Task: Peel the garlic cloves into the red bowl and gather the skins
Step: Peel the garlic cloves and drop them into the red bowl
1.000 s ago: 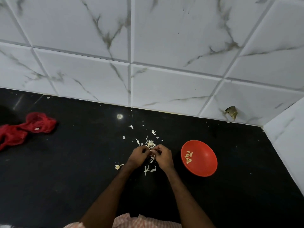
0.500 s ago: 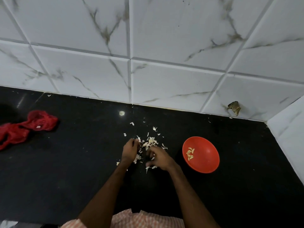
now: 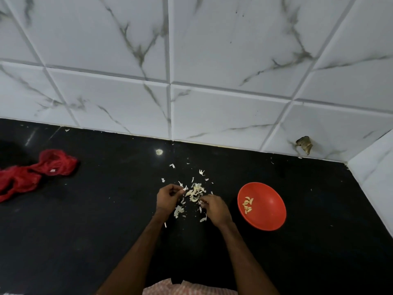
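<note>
- The black counter point(image 3: 85, 241) runs under everything, backed by the white marble-veined tiles point(image 3: 212, 60) of the wall.
- Far off to my left lies a crumpled red mesh bag point(image 3: 32, 177), well apart from the work.
- The red bowl point(image 3: 268, 218) sits just to the right of my right hand, on the counter, with a small cluster of peeled garlic cloves point(image 3: 247, 204) inside, toward its left side.
- My left hand point(image 3: 168, 196) is curled, fingertips pinched on a pale scrap of skin at its upper right edge.
- My right hand point(image 3: 214, 207) is curled down over the counter at the pile's near edge; whether it grips anything I cannot tell.
- The garlic skins point(image 3: 195, 191) lie in a loose heap between and just beyond my hands, with stray flakes scattered around toward the wall and by my wrists.
- I judge this to be the gathering step: no unpeeled clove is plainly visible.
- Next calls for sweeping both hands inward and fetching the far flakes, lightly, since papery skins will scatter easily.
</note>
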Demonstrator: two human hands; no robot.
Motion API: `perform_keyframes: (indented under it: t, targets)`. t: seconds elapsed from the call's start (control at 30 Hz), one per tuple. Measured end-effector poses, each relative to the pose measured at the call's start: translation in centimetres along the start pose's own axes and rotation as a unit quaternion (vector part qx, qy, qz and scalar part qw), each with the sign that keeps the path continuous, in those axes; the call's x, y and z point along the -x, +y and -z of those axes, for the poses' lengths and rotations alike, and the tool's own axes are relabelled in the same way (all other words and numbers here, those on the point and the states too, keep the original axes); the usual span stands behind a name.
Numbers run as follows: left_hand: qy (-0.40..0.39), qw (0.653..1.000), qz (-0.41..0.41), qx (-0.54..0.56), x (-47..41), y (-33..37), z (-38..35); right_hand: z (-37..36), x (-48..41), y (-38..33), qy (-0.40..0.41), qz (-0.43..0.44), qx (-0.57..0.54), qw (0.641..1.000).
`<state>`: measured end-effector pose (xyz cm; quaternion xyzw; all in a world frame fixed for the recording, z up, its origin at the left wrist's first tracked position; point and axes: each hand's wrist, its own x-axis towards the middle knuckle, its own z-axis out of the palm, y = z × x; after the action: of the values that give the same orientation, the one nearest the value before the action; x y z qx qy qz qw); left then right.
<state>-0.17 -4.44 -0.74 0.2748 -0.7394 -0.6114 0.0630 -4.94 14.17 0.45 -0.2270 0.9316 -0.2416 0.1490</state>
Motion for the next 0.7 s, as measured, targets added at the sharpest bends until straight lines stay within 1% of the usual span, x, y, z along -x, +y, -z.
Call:
perform_keyframes:
  t: [0.03, 0.1, 0.13, 0.17, 0.23, 0.3, 0.43, 0.53, 0.7]
  targets:
    - [-0.003, 1.0, -0.005, -0.005, 0.1, 0.2, -0.2, 0.2, 0.0, -0.1, 0.012, -0.004, 0.004, 1.0]
    - [-0.009, 1.0, -0.024, -0.014, 0.1, 0.6, -0.5, 0.6, -0.2, -0.4, 0.061, -0.012, -0.01, 0.998]
    - [-0.015, 0.999, -0.039, -0.02, 0.1, 0.8, -0.7, 0.8, -0.5, -0.6, 0.09, -0.022, -0.045, 0.995]
    - [-0.022, 0.998, -0.054, -0.028, 0.0, 1.0, -0.9, 1.0, -0.8, -0.9, 0.113, -0.034, -0.102, 0.988]
    - [-0.04, 0.995, -0.08, -0.04, 0.1, 1.7, -1.3, 0.9, -1.5, -1.6, 0.132, -0.048, -0.219, 0.966]
    - [-0.049, 0.993, -0.099, -0.046, 0.2, 2.5, -1.6, 0.8, -2.0, -2.3, 0.142, -0.048, -0.266, 0.952]
    - [-0.041, 0.992, -0.113, -0.048, 0.3, 3.6, -2.1, 0.7, -2.4, -2.9, 0.18, -0.044, -0.297, 0.937]
    - [-0.023, 0.994, -0.1, -0.044, 0.2, 4.0, -2.2, 0.9, -2.5, -3.0, 0.201, -0.033, -0.303, 0.931]
    - [-0.008, 0.994, -0.064, -0.084, 0.1, 4.1, -2.9, 0.8, -2.4, -3.0, 0.207, -0.004, -0.298, 0.932]
